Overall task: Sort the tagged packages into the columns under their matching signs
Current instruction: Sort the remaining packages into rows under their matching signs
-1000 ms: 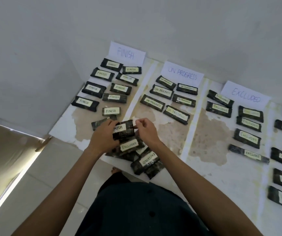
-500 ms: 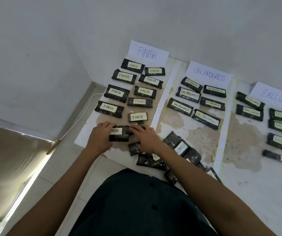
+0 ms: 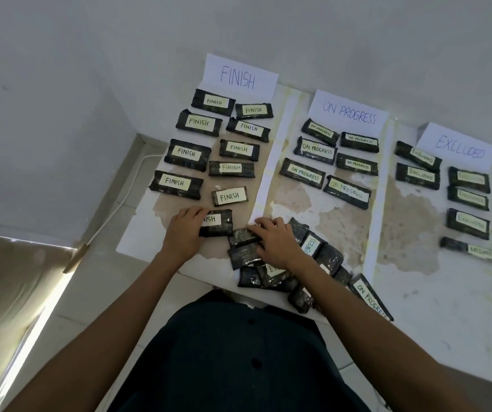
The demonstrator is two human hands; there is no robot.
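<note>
The right hand (image 3: 274,242) had moved from the package (image 3: 219,223) to the pile (image 3: 244,257), its fingers' grip unclear. The left hand (image 3: 183,233) curled its fingers over the package's left end, at the foot of the FINISH column (image 3: 213,138), hiding the tag's start.

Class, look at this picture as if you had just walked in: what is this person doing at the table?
A person is sorting tagged packages into columns under paper signs. The left hand holds a FINISH package at the near end of the column under the FINISH sign. The right hand lies on the unsorted heap at the near edge of the table. Every column in view already holds several packages.
</note>
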